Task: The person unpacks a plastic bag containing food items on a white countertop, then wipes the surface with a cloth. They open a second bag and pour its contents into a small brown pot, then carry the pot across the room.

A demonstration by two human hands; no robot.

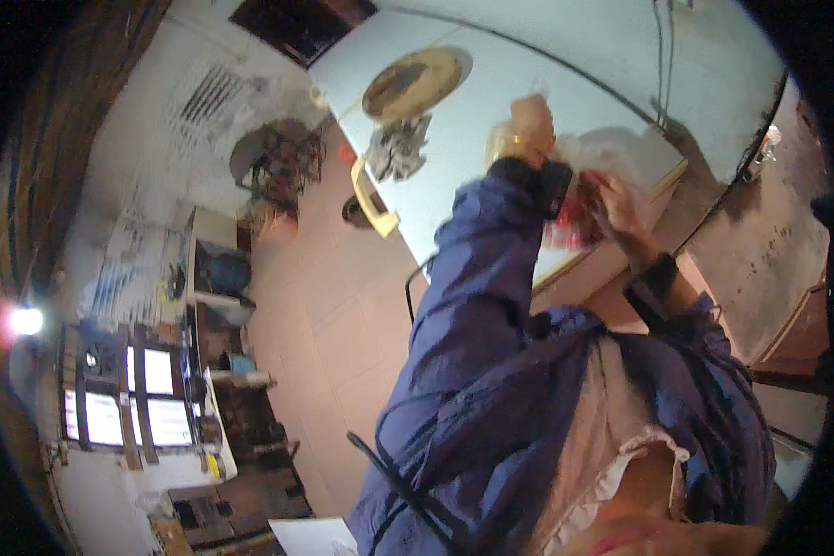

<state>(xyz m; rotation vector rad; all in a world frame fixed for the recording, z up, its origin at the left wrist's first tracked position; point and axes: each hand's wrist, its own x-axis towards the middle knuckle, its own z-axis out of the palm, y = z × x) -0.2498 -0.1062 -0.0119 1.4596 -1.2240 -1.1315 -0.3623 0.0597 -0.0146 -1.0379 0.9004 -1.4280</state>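
My left hand [532, 125] is over the pale tabletop [452, 153], its fingers curled. A yellowish container [499, 144] stands right beside it; blur hides whether the hand grips anything. My right hand [618, 201] is lower and to the right, its fingers closed on a red and clear plastic bag [568, 226] near the table's front edge. What the bag contains is not clear. Dark bands circle both wrists, and blue sleeves cover the arms.
On the table lie a round brown board or lid [413, 83] and a crumpled grey cloth [397, 147]. A curved yellow piece [372, 201] is by the left edge. A dark cable [528, 50] runs along the back. Shelving [215, 278] stands across the tiled floor [326, 306].
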